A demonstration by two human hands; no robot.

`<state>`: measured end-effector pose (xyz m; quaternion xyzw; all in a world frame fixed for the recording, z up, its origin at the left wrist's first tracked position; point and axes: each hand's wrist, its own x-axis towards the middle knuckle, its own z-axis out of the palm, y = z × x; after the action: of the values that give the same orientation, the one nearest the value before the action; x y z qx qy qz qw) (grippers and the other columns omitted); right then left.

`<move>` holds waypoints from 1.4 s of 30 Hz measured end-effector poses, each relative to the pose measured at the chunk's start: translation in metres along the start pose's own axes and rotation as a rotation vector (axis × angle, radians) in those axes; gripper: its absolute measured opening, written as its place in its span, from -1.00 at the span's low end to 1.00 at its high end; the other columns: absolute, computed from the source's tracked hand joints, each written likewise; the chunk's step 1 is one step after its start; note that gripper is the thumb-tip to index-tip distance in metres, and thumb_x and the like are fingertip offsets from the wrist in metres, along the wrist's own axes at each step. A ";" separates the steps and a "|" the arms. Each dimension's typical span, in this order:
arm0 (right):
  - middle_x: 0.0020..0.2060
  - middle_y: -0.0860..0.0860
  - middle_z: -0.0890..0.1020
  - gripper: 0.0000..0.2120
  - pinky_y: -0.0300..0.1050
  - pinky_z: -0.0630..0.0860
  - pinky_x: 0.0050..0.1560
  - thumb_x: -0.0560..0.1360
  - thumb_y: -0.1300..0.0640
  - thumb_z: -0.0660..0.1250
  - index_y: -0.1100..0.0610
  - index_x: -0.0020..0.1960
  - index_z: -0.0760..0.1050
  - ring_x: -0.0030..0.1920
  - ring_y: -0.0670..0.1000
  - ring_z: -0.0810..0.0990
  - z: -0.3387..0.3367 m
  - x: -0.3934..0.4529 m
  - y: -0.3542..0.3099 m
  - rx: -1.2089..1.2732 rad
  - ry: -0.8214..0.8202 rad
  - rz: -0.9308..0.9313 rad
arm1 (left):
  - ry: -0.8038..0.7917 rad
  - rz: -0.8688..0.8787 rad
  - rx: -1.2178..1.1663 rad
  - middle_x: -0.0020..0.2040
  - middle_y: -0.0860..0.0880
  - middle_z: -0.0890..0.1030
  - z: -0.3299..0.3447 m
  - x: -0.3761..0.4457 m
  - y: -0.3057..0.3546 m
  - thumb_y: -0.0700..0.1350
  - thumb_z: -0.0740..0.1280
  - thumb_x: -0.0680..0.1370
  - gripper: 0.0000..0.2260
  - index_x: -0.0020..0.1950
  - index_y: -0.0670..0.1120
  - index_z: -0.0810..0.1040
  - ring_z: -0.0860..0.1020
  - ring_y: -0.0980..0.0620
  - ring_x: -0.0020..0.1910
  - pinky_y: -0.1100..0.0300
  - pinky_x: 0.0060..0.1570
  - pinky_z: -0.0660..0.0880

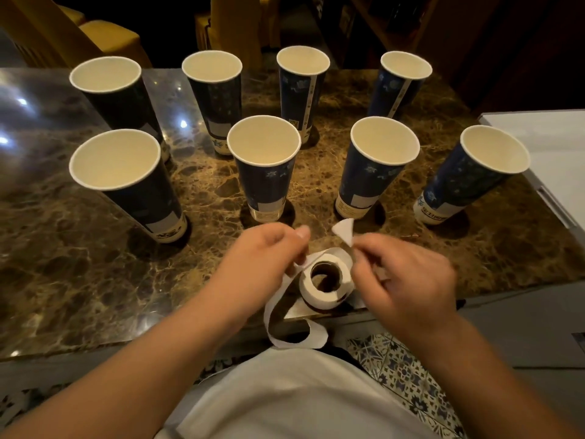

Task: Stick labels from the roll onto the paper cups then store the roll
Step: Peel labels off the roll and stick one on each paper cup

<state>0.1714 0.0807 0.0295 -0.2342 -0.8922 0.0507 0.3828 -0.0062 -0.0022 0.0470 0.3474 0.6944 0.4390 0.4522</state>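
Note:
Several tall dark-blue paper cups stand upright in two rows on the marble table [95, 280]; the nearest middle cup [264, 167] is just beyond my hands. A white label roll [326, 282] lies flat near the table's front edge. Its backing strip [278, 312] trails off the edge in a loop. My left hand [262, 258] pinches the strip beside the roll. My right hand [408, 277] pinches a white label [344, 230], which curls upward, peeled from the strip.
A white box [550, 144] sits at the table's right side. Yellow chairs [104, 39] stand behind the table. Patterned floor tiles [402, 372] show below the front edge, next to my white shirt.

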 end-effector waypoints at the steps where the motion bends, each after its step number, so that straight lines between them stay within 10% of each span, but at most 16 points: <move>1: -0.30 0.09 0.69 -0.84 -0.17 0.55 -0.27 0.54 0.21 0.33 0.26 -0.05 0.67 -0.34 0.00 0.63 0.003 -0.002 0.000 -0.038 -0.017 -0.102 | -0.127 -0.133 -0.184 -0.25 -0.02 0.59 0.000 -0.002 0.005 0.14 0.27 0.56 -0.68 -0.08 -0.11 0.60 0.49 0.07 -0.33 0.16 -0.30 0.41; 10: -0.17 0.13 0.71 -0.88 0.00 0.61 -0.25 0.51 0.22 0.41 0.27 -0.04 0.68 -0.19 0.08 0.69 0.010 -0.003 -0.004 0.013 -0.078 -0.288 | -0.157 -0.127 -0.154 -0.38 -0.01 0.58 -0.005 -0.004 0.008 -0.18 0.32 0.57 -0.79 -0.27 -0.10 0.58 0.46 0.12 -0.42 0.19 -0.34 0.37; 17: -0.03 -0.08 0.66 -0.67 -0.20 0.57 -0.07 0.46 -0.01 0.38 0.09 0.17 0.60 -0.04 -0.15 0.60 -0.004 0.022 -0.012 0.313 -0.217 0.226 | -0.216 0.144 0.323 -0.25 -0.04 0.64 -0.019 -0.006 0.022 -0.05 0.40 0.52 -0.92 -0.17 0.01 0.62 0.56 0.04 -0.29 -0.03 -0.14 0.59; 21: -0.21 -0.16 0.67 -0.87 -0.31 0.54 -0.23 0.45 0.08 0.44 0.02 -0.01 0.66 -0.19 -0.16 0.62 -0.010 0.045 -0.010 0.402 -0.385 0.185 | -0.300 0.230 0.397 -0.22 0.04 0.64 -0.024 -0.007 0.032 -0.01 0.41 0.50 -0.97 -0.14 0.09 0.61 0.59 0.08 -0.23 -0.01 -0.12 0.61; 32: -0.25 -0.04 0.70 -0.83 -0.18 0.63 -0.19 0.44 0.27 0.43 0.00 -0.13 0.65 -0.21 -0.01 0.67 -0.015 0.066 -0.022 0.795 -0.142 0.523 | 0.022 0.367 0.063 -0.12 0.01 0.68 -0.029 -0.006 0.046 -0.10 0.43 0.49 -0.92 -0.04 0.03 0.62 0.65 -0.01 -0.12 -0.04 -0.04 0.64; 42: -0.22 -0.23 0.67 -0.89 -0.33 0.56 -0.21 0.41 0.01 0.44 -0.11 -0.07 0.66 -0.14 -0.15 0.64 -0.029 0.118 -0.014 0.522 -0.142 0.336 | -0.024 0.549 0.265 -0.18 0.02 0.66 -0.055 0.015 0.096 -0.06 0.41 0.51 -0.96 -0.12 0.08 0.63 0.63 0.01 -0.17 0.03 -0.12 0.63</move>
<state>0.1155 0.1195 0.1314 -0.2680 -0.8224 0.3566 0.3530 -0.0546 0.0308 0.1426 0.5830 0.6206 0.4461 0.2755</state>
